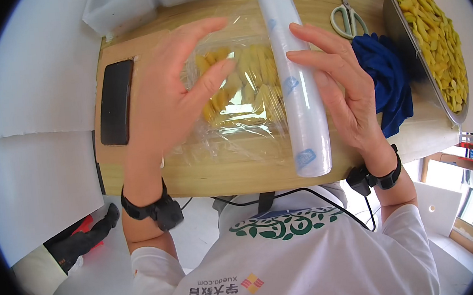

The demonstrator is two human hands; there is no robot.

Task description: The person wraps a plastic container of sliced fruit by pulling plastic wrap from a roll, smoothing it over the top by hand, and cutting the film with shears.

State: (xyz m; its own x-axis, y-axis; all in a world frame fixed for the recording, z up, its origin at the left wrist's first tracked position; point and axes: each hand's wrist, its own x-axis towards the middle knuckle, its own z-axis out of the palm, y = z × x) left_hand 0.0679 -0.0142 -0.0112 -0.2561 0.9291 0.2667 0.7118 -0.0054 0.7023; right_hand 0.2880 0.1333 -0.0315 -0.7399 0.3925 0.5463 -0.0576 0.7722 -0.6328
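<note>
A clear box of yellow fruit pieces (242, 84) sits on the wooden table under loose, wrinkled plastic film. Beside its right edge lies a long roll of plastic film (294, 79), with the film spreading from it over the box. My left hand (176, 82) is over the box's left side, slightly blurred, thumb and fingers apart and holding nothing. Against the roll's right side, my right hand (341, 77) rests its fingertips on top of the roll, fingers spread and not wrapped round it.
A black phone (117, 103) lies on a brown board at the left. Clear plastic containers (121, 10) stand at the back left. Green-handled scissors (348, 20), a blue cloth (383, 79) and a large metal tray (417, 45) of yellow pieces are at the right. Another person's leg (75, 245) shows lower left.
</note>
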